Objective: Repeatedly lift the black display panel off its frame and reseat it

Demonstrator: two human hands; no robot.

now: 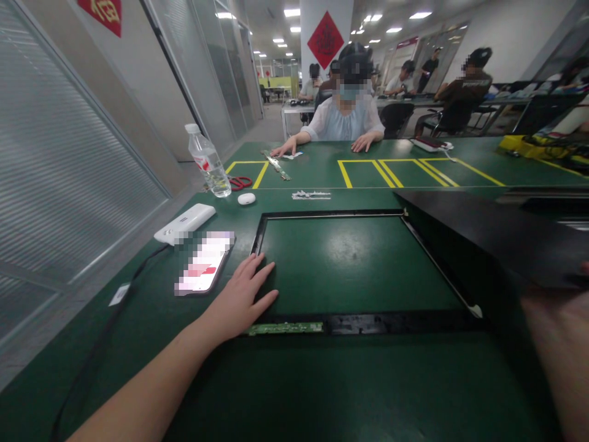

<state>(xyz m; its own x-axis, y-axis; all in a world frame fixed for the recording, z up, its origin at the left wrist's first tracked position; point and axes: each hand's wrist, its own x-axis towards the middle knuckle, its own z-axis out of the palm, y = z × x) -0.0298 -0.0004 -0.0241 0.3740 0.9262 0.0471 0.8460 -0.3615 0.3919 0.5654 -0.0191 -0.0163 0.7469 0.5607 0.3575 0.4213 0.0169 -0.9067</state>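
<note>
My left hand [251,288] lies with spread fingers on the left side of a thin black rectangular frame [368,324], which lies flat on the green table. A narrow green circuit board [285,328] sits along the frame's near bar, close to that hand's wrist. At the right edge, my right hand [559,325] grips a large black flat panel [473,245]. The panel is tilted up off the table beside the frame's right side. Most of the right hand's fingers are hidden by the panel or cut off by the picture's edge.
Left of the frame are a phone [205,264], a white power bank [184,224] with a black cable, a white earbud case [246,199], red scissors [240,183] and a water bottle [209,162]. Small strips [311,195] lie beyond the frame. A person [347,116] sits opposite.
</note>
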